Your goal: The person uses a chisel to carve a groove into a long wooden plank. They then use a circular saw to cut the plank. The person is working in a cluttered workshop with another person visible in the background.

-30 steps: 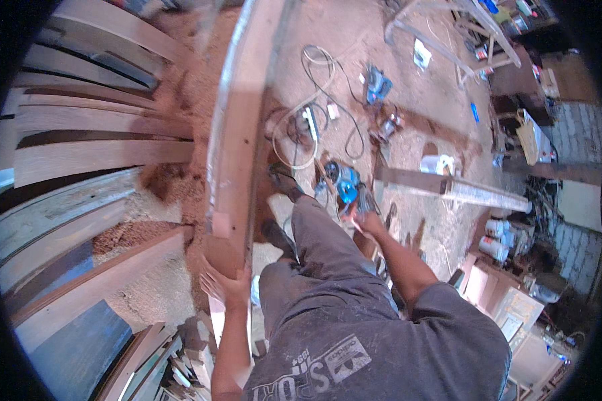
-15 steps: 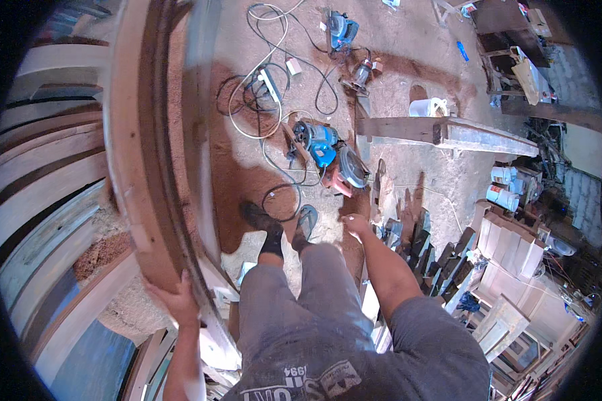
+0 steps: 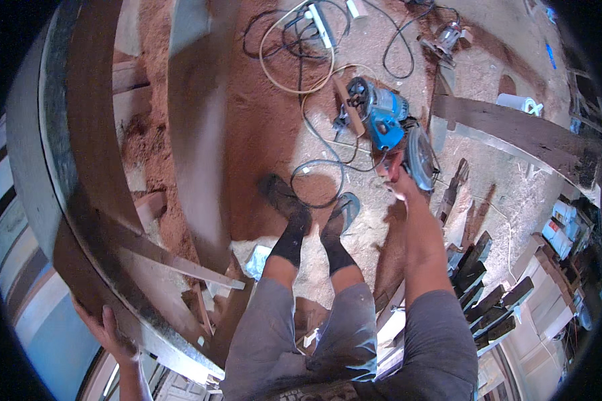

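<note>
Floor (image 3: 371,237) bears blue power tool (image 3: 385,125), cables (image 3: 301,91), power strip (image 3: 320,27).

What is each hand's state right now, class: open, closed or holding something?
Left hand: open, against the wooden beam.
Right hand: at the blue power tool; whether closed on it cannot be told.

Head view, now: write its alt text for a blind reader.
A person's left hand rests against a long wooden beam; the right hand is at a blue power tool on the floor. Cables and reddish dust lie nearby.
</note>
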Tool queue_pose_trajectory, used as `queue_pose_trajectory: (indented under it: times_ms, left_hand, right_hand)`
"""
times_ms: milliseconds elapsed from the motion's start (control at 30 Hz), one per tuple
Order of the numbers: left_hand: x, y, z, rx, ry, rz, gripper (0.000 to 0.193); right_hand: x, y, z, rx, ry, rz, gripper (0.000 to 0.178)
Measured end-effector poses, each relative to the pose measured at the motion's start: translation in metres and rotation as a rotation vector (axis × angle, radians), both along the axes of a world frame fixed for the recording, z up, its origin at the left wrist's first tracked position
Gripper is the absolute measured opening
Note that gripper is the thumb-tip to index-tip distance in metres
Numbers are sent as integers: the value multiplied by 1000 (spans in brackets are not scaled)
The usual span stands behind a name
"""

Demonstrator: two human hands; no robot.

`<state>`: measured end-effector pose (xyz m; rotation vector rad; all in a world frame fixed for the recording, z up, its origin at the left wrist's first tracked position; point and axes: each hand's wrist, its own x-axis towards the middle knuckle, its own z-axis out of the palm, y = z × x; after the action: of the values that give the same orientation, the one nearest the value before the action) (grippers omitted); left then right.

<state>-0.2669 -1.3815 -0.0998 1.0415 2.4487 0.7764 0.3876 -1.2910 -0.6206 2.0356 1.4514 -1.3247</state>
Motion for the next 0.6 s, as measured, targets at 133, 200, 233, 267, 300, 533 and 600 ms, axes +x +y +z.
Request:
queue_pose_trajectory:
  times_ms: [133, 200, 233, 267, 300, 533, 600]
  left_hand:
    - [17, -4, 31, 8, 92, 35, 95]
    - [13, -2, 17, 6, 84, -10, 99]
    - [12, 0, 15, -17, 109, -37, 100]
    - [12, -3, 17, -39, 162, -49, 101]
    - [13, -4, 17, -31, 172, -50, 102]
    - [18, 2, 21, -37, 279, -75, 109]
    - [19, 4, 22, -44, 289, -77, 110]
  right_hand:
    - [-80, 13, 79, 178, -224, -193, 52]
    - [-62, -12, 92, 354, -107, -408, 47]
    - [-70, -30, 100, 430, -169, -460, 48]
    - [-97, -36, 132, 383, -209, -508, 50]
    - [-116, -42, 164, 376, -205, -595, 48]
    - [-155, -80, 302, 383, 3, -1268, 49]
    - [-144, -92, 308, 338, -20, -1411, 43]
